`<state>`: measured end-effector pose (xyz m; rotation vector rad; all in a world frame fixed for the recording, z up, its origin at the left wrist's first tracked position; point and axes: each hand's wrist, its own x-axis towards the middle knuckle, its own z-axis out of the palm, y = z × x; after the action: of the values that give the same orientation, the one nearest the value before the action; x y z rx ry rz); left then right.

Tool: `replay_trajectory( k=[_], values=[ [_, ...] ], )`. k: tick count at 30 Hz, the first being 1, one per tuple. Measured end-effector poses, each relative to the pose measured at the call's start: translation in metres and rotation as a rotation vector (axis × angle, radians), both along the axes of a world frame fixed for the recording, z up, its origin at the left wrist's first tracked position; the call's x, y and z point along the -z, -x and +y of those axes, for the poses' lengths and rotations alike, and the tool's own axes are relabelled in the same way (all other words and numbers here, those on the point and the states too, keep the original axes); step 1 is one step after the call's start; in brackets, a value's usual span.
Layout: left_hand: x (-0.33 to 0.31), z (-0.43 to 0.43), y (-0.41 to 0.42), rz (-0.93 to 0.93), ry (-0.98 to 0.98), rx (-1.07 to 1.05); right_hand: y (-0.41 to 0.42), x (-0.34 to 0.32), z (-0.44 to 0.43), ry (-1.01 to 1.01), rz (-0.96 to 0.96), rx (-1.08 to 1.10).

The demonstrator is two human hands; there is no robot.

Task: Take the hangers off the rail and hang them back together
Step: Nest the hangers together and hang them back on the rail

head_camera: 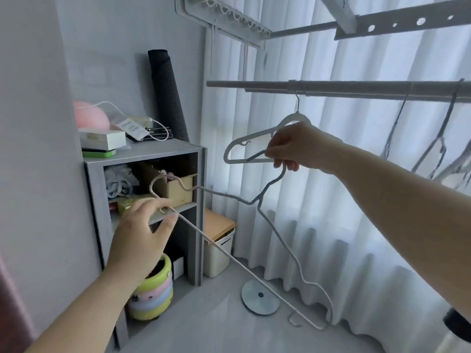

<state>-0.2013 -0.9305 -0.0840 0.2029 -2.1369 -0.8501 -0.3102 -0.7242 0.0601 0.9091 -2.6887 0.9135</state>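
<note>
A grey rail (331, 85) runs across the upper right. One pale hanger (251, 138) hangs from it by its hook. My right hand (293, 149) grips that hanger near its lower bar and also holds the hook of a second pale hanger (229, 250), which dangles off the rail, tilted down to the right. My left hand (142, 238) pinches the left end of the second hanger's bottom bar between thumb and fingers. More hangers (438, 151) hang on the rail at the far right.
A grey shelf unit (150, 151) with boxes and clutter stands at left, a rolled black mat (165, 93) behind it. A striped pot (153, 291) and a white bin (219, 248) sit on the floor. White curtains (331, 200) fill the background; a round stand base (260, 296) lies below.
</note>
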Motion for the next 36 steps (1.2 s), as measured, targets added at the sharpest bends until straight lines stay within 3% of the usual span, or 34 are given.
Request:
replay_trajectory(
  k=[8,11,14,18,21,24,27,31,36],
  values=[
    [0.006,0.036,-0.030,-0.472,-0.267,0.536,-0.043,0.017,-0.037,0.627,-0.363,-0.053],
    [0.008,0.047,-0.035,-0.564,-0.255,0.589,-0.046,0.017,-0.040,0.750,-0.418,-0.016],
    [0.009,0.048,-0.032,-0.510,-0.271,0.552,-0.045,0.017,-0.037,0.781,-0.438,0.001],
    [0.000,0.043,-0.016,-0.530,-0.344,0.579,-0.038,0.013,-0.017,0.648,-0.329,0.072],
    [-0.014,0.047,0.000,-0.608,-0.421,0.683,-0.020,0.003,0.009,0.508,-0.065,0.240],
    [-0.032,0.052,0.021,-0.578,-0.469,0.740,0.001,-0.009,0.042,0.223,0.215,0.422],
    [-0.049,0.059,0.048,-0.538,-0.523,0.757,0.023,-0.022,0.077,-0.035,0.271,0.568],
    [-0.077,0.073,0.083,-0.487,-0.565,0.757,0.052,-0.036,0.115,-0.108,0.319,0.643],
    [-0.113,0.108,0.126,-0.472,-0.493,0.753,0.083,-0.054,0.153,-0.250,0.510,0.720]
  ],
)
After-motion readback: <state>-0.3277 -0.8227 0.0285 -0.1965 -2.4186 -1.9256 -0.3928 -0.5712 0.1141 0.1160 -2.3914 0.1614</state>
